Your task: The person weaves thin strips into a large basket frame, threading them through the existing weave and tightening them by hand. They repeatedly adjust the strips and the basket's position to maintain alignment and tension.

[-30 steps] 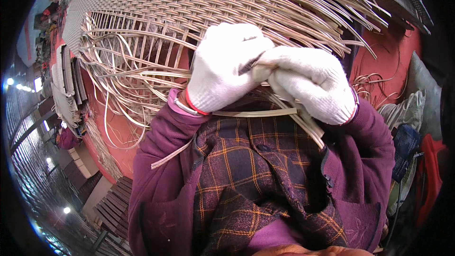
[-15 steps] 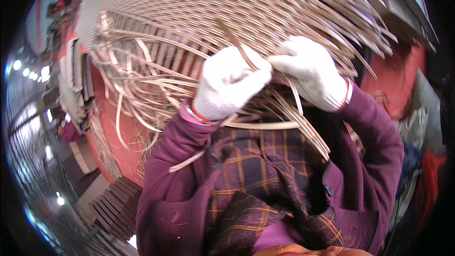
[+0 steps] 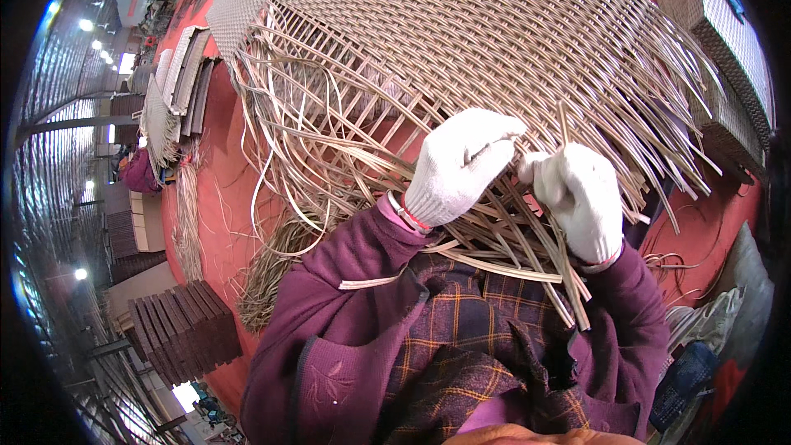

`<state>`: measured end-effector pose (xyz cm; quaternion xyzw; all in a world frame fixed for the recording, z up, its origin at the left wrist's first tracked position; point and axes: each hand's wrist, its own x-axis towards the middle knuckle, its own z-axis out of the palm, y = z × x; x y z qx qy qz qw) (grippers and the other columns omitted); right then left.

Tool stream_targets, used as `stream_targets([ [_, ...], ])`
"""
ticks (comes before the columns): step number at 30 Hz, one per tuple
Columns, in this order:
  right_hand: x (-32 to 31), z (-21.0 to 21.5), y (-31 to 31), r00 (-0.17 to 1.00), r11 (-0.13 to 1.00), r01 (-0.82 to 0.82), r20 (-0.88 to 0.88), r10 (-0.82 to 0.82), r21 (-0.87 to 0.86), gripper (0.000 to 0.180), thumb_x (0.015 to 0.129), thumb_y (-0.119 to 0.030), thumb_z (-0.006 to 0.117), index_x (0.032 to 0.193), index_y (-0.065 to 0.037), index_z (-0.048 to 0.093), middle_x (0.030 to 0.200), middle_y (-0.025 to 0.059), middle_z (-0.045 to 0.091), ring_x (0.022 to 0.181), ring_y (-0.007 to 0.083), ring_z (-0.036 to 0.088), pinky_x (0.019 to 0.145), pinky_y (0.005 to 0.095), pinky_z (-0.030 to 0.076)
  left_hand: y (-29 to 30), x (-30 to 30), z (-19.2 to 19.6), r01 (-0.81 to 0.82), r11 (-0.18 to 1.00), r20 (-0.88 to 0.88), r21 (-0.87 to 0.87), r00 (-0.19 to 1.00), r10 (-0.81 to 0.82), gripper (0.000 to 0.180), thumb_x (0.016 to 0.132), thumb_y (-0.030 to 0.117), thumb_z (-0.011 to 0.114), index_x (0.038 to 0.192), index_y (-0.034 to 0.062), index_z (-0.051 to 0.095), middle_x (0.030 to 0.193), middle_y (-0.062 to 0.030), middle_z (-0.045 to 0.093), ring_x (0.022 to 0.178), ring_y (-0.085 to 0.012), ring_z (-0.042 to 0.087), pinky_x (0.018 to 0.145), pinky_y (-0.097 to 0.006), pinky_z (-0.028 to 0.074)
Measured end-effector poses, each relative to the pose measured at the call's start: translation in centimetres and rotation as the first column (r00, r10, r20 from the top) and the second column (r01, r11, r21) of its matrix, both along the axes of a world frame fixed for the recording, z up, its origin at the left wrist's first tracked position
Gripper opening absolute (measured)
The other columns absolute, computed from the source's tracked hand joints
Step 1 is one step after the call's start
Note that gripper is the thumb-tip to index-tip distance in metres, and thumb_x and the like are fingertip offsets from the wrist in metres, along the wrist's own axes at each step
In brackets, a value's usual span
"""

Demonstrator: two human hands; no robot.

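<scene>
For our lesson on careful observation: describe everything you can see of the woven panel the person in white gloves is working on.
The woven panel is a large sheet of flat, tan, cane-like strips, tightly interlaced across its upper part. Its lower edge is unfinished: loose strips fan and curl out over the red floor. It lies tilted in front of the person, reaching to their lap. The gloved left hand presses into the loose ends, and the gloved right hand grips a few strips, which run down past the wrist.
</scene>
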<state>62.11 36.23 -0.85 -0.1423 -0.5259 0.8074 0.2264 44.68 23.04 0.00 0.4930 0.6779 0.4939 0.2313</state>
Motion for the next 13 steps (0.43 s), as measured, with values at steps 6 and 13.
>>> stream_targets([
  [6,1.2,-0.2,-0.3,0.996,0.989,-0.085,-0.046,0.080,-0.120,0.046,0.109,-0.023,0.056,0.069,-0.001,0.059,0.071,0.0069,0.058,0.073,0.0150,0.050,0.067,0.0282,0.038,-0.3,-0.7,-0.3,0.051,0.999,-0.100,0.010,0.994,-0.050,0.025,0.097,-0.001,0.069,0.120,-0.0021,0.077,0.114,-0.0136,0.075,0.105,-0.0216,0.072,0.094,-0.035,0.058],
  [13,2.3,-0.3,0.1,0.995,0.989,-0.094,-0.027,0.092,-0.115,0.047,0.109,-0.022,0.057,0.065,-0.004,0.058,0.065,0.0074,0.055,0.079,0.0192,0.056,0.083,0.0358,0.047,-0.5,-1.1,-0.7,0.058,0.998,-0.069,0.007,0.996,-0.057,0.025,0.097,-0.001,0.069,0.120,-0.0016,0.078,0.117,-0.0139,0.075,0.105,-0.0227,0.072,0.095,-0.035,0.058],
])
